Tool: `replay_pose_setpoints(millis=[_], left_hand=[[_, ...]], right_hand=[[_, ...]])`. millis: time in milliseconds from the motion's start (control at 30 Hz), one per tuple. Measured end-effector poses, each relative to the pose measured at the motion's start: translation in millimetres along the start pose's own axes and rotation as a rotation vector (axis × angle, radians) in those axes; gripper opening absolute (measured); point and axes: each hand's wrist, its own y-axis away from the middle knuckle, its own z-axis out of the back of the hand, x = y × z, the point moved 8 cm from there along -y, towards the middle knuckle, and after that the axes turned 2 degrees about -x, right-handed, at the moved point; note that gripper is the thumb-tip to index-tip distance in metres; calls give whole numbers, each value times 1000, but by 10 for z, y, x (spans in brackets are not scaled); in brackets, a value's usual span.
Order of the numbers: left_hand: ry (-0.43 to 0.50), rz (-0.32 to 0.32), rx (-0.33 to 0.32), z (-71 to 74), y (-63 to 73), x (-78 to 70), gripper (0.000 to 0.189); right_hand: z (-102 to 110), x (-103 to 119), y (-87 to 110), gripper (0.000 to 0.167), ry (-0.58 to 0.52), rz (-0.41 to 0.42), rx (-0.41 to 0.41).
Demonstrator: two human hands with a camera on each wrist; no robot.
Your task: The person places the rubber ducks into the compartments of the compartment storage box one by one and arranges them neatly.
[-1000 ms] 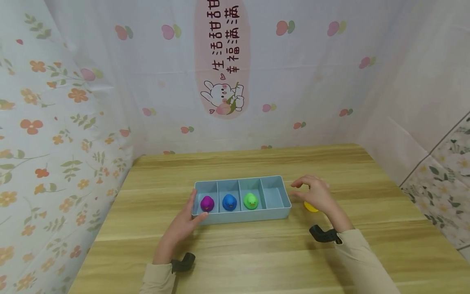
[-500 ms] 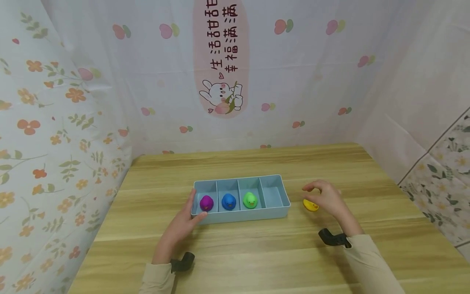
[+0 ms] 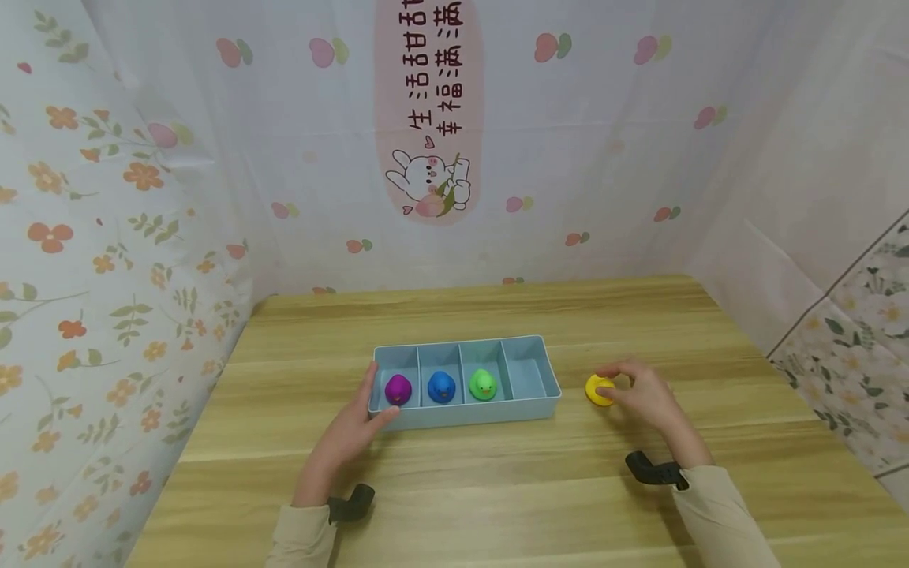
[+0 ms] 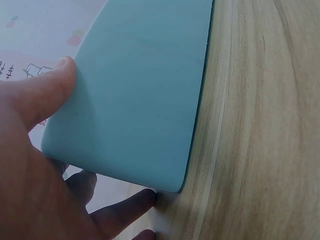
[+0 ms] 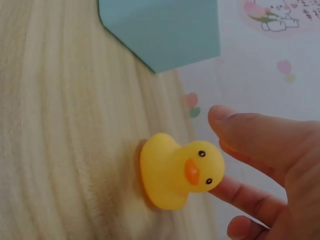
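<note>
A light-blue box (image 3: 426, 419) with a row of compartments stands on the table. From the left, its compartments hold a purple rubber duck (image 3: 398, 390), a blue one (image 3: 442, 386) and a green one (image 3: 484, 385); the rightmost is bare. My left hand (image 3: 349, 430) holds the box's left front corner, thumb on the front wall and fingers along the end. Right of the box, a yellow rubber duck (image 5: 175, 172) sits upright on the table. My right hand (image 3: 648, 400) is around it; in the right wrist view the thumb stands apart from its head, with a finger behind it.
The wooden table (image 3: 454, 489) extends on all sides of the box. A printed curtain (image 3: 582, 158) hangs behind its far edge, and flowered cloth (image 3: 128, 276) hangs at the left. Each wrist wears a black camera mount (image 3: 652, 470).
My right hand has drawn back to the right, away from the box, and lowered around the yellow duck. The left hand keeps its place at the box's corner.
</note>
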Motion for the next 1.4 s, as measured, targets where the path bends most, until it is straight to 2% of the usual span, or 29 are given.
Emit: replay_pose_setpoints(millis=[167,433,567,667,933,1233,1400], left_hand=[[9,7,0,6,2,-12,86],[-6,-14,-3,12,-19,-21,84],[-4,-7,-1,11,-20,-13,84],[1,1,0,8,-21,-6,84],[12,-9,-21,10,-10,-5,85],[15,11,-13,-3,-4,22,85],[3,8,-14,-3,-8,28,85]], right_hand=[[-52,-53,13,34,2,4,21],[-129,-117,37,45,-37,25,73],[-141,-154,42,48,-44,-1,84],[-143,-187,44,48,-43,-21,79],[-136,-204,52,45,-24,-15,51],[-86,-132,20,45,-12,-24,48],[-68,-47,-30,43,-27,10,42]])
